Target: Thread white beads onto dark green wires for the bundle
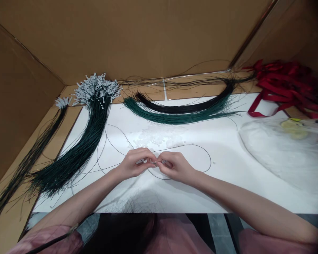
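My left hand point(135, 163) and my right hand point(177, 165) meet above the white board, thumb and fingertips pinched together on each. Between them is a thin dark wire point(210, 160), which curves out in a loop to the right of my hands. Something small and pale shows at the fingertips, probably white beads, but the fingers mostly cover it. Just beyond my hands, small translucent white beads point(155, 135) lie scattered on the white board point(222, 187).
A large bundle of green wires point(86, 141) with white beaded tips lies left, beside a thinner bundle point(42, 141). Black wires point(175, 107) and green wires point(172, 118) lie at the back. Red ribbons point(286, 84) and a clear plastic bag point(281, 151) occupy the right. Cardboard walls point(137, 38) enclose the board.
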